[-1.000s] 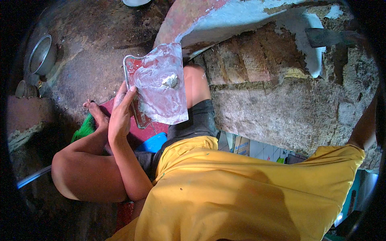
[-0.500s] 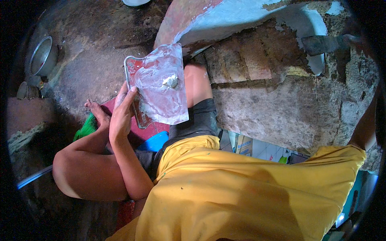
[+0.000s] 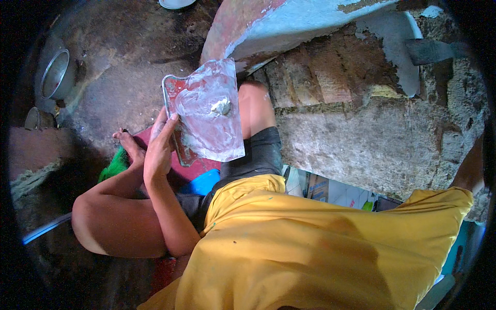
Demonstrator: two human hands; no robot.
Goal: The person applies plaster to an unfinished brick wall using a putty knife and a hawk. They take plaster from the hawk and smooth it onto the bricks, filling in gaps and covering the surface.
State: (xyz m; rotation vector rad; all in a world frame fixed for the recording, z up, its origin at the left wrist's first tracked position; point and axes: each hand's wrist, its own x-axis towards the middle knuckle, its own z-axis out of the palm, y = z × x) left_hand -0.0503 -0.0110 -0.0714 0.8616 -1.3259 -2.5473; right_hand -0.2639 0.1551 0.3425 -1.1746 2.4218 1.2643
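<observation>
My left hand (image 3: 159, 147) grips the left edge of a flat board (image 3: 199, 137), its thumb on top. The board has a raised rim on that side and is smeared with white paste over red. A small lump of putty (image 3: 220, 106) sits on it. At the upper right, the flat blade of a putty knife (image 3: 434, 51) lies against the rough wall (image 3: 356, 132), beside a patch of pale blue coating (image 3: 390, 39). My right arm (image 3: 471, 163) reaches up along the right rim toward the knife; the hand's fingers are lost in the dark there.
My bent legs are below the board, with a blue object (image 3: 203, 181) and a green bundle of strands (image 3: 114, 166) near them. A metal pot (image 3: 58, 75) stands at the far left, a white dish (image 3: 177, 3) at the top. Boxes (image 3: 315, 187) show under the wall's lower edge.
The putty knife has moved right along the wall, toward the picture's edge. The board with its putty stays in my left hand. The whole view has shifted slightly.
</observation>
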